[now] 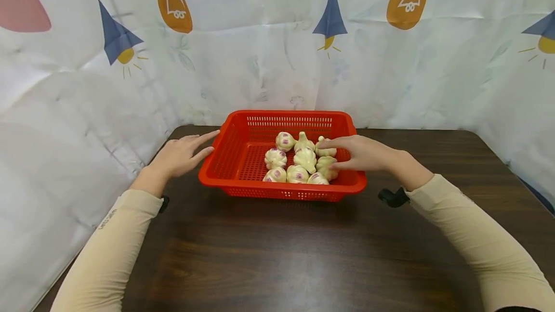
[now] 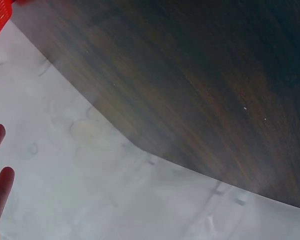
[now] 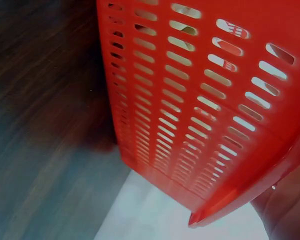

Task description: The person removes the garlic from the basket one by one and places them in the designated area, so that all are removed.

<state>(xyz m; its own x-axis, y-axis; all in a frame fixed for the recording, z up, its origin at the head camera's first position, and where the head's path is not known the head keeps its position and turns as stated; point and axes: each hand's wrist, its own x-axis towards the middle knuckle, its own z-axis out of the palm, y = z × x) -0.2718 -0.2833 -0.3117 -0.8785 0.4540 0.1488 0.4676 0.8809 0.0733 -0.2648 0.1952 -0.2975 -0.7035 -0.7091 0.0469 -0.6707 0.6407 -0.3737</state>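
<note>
In the head view, a rectangular red plastic basket with slotted walls [image 1: 277,188] stands on a dark brown, wood-grained surface [image 1: 269,254]. Nine cream-coloured garlic bulbs [image 1: 305,159], several with purple markings, lie in the middle and right part of it. The left hand [image 1: 175,155] is just beside the basket's left rim, its grip spread with the fingers extended; whether a fingertip touches the rim cannot be told. The right hand [image 1: 368,153] reaches over the right rim, thumb and fingers apart, at the rightmost bulbs; contact with them is unclear. Both forearms wear cream-coloured fabric sleeves [image 1: 125,235]. Behind hangs a white cloth printed with coloured lamps [image 1: 243,61].

In the left wrist view, two of the left hand's fingers show at the left edge, apart from each other, against the white cloth. A corner of the basket appears at the upper left.

In the right wrist view, the basket's slotted wall fills much of the picture, with pale shapes visible through the slots. Part of the right hand is at the lower right, beside the rim.
</note>
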